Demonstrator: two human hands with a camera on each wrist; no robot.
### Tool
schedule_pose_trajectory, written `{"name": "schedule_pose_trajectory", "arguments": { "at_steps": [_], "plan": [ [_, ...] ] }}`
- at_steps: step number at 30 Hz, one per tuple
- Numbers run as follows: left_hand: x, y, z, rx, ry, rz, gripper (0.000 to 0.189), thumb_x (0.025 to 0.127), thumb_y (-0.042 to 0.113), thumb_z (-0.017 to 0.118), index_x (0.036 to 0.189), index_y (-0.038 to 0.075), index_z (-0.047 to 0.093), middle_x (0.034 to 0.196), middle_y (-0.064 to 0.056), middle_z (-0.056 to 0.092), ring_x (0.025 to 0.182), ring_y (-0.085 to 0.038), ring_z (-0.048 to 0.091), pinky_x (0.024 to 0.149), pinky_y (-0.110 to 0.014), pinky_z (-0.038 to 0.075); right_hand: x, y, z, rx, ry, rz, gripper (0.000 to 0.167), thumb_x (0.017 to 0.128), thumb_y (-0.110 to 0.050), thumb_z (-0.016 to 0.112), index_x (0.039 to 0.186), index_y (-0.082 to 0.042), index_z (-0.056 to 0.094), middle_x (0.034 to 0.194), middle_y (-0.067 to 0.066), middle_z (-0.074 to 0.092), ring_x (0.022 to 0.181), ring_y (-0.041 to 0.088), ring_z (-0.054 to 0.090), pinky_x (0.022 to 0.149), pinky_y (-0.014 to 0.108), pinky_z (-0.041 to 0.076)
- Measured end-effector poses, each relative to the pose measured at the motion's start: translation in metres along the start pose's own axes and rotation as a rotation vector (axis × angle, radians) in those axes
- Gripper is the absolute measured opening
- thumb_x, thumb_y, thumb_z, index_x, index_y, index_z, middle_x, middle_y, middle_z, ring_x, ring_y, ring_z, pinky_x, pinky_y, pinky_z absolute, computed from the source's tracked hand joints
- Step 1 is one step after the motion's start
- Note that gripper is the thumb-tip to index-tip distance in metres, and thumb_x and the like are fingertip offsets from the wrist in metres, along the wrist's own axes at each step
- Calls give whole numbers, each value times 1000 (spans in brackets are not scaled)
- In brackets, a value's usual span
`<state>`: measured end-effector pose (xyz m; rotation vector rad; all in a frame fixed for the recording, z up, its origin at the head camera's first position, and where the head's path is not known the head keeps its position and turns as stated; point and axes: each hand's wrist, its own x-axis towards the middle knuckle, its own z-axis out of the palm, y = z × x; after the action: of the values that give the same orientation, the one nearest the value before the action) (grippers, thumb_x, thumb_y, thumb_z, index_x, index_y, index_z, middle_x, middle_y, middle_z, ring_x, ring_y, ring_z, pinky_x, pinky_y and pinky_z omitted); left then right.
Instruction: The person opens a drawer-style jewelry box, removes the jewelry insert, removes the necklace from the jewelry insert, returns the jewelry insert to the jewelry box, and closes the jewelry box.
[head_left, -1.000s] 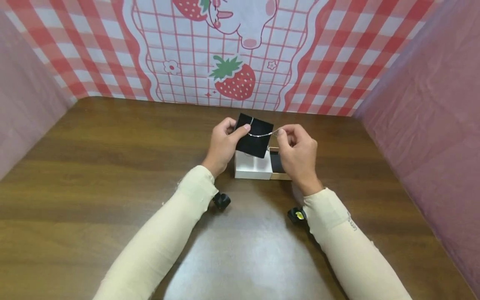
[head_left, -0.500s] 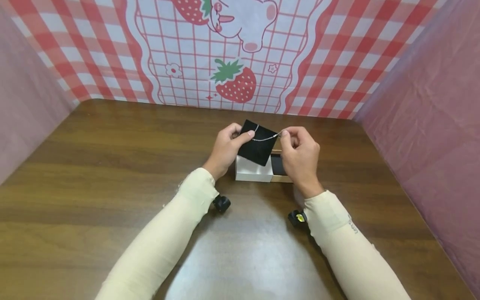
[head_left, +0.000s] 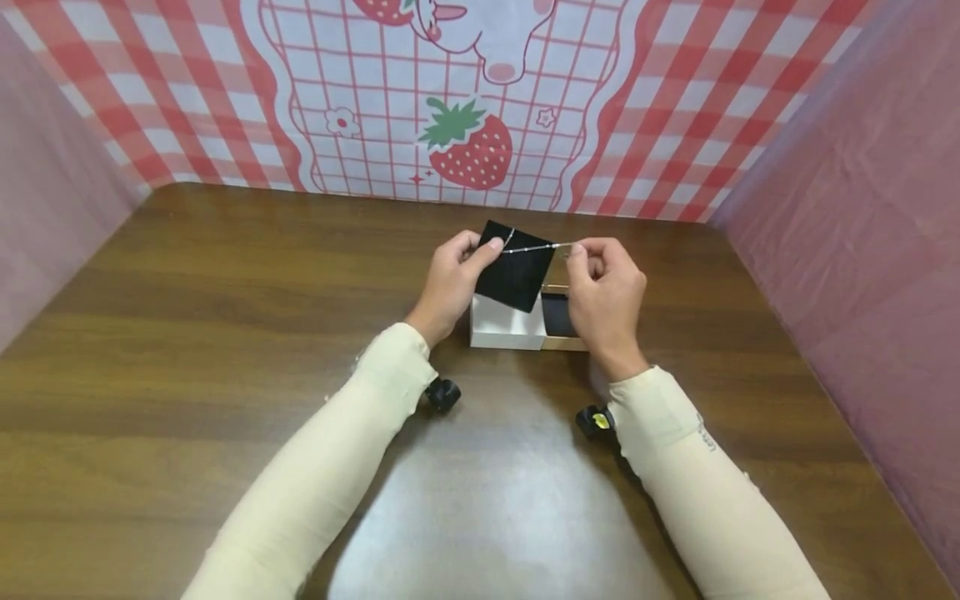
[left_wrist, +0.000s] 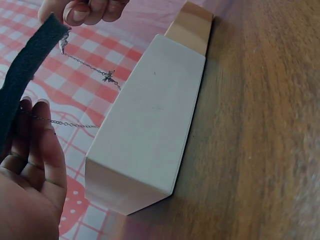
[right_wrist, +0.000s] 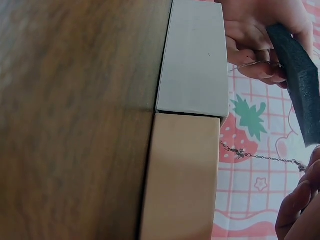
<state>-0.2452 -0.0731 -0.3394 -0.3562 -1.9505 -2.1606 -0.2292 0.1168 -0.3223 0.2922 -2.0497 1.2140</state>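
Observation:
My left hand [head_left: 447, 287] grips a black square jewelry pad [head_left: 519, 279] by its left edge, thumb on its face. A thin silver chain [head_left: 531, 248] crosses the pad's upper part and passes under that thumb. Off the pad's right corner, my right hand [head_left: 609, 287] pinches the chain's end between thumb and fingertips. In the left wrist view the pad [left_wrist: 30, 65] is seen edge-on, and a length of chain [left_wrist: 82, 64] with a small charm hangs below it. The right wrist view also shows the hanging chain [right_wrist: 270, 159]; its lowest part is hidden behind the box.
Under the hands, a white box sleeve [head_left: 506, 325] lies on the wooden table [head_left: 225, 333]. A tan drawer [right_wrist: 182, 175] with a dark inside sticks out of its right end. A strawberry-print checked cloth [head_left: 465, 150] hangs behind, with pink cloth at both sides.
The right hand has shifted slightly right, and the chain across the pad has gone from a sagging curve to a nearly straight line. The left hand still holds the pad.

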Motion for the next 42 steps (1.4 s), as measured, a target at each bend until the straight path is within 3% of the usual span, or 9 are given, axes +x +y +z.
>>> {"name": "schedule_pose_trajectory", "arguments": {
  "at_steps": [16, 29, 42],
  "plan": [
    [7, -2, -4, -92, 135, 25, 20, 97, 17, 64, 83, 3, 62, 73, -2, 64, 66, -11, 62, 67, -28, 52, 6, 0, -2, -24, 36, 45, 21, 98, -15, 59, 92, 3, 68, 60, 7, 54, 56, 15, 47, 54, 25, 31],
    [6, -4, -7, -61, 148, -26, 26, 97, 22, 65, 80, 3, 63, 73, -3, 60, 68, -14, 57, 69, -27, 48, 6, 3, -1, -84, 99, 144, 18, 99, -13, 57, 92, 1, 68, 59, 6, 53, 55, 7, 47, 55, 24, 33],
    [4, -7, -10, -92, 150, -49, 27, 97, 23, 62, 75, 7, 61, 69, -1, 59, 66, -12, 55, 66, -26, 46, 3, 4, -2, -47, 75, 229, 20, 102, -18, 54, 98, 0, 63, 59, 2, 50, 55, 11, 47, 57, 27, 33]
  ]
}}
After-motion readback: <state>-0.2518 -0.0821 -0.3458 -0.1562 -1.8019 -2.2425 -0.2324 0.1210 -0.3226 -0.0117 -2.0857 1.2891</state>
